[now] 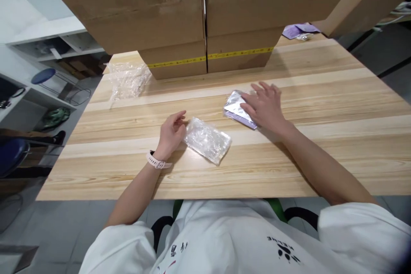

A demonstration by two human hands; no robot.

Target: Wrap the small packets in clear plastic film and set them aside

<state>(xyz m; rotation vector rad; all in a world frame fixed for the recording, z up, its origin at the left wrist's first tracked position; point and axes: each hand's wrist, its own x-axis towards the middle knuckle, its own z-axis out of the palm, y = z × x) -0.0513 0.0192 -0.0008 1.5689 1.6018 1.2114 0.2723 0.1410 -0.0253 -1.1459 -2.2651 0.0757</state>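
Note:
A clear plastic-wrapped flat packet (208, 140) lies on the wooden table in front of me. My left hand (172, 133) rests at its left end, fingers loosely curled and apart, thumb against or just beside the plastic; I cannot tell which. Further right and farther back sits a flat packet with a shiny silver face and a purple edge (236, 105), in clear film. Over its right side lies my right hand (265, 105), palm down with fingers spread, covering part of it. The right fingers are not wrapped around the packet.
Large cardboard boxes (175, 58) with yellow tape stand along the back of the table (128, 171). Crumpled clear plastic wrap (128, 80) lies at the back left. Purple packets (297, 31) are at the back right. A blue stool (43, 75) stands on the floor to the left.

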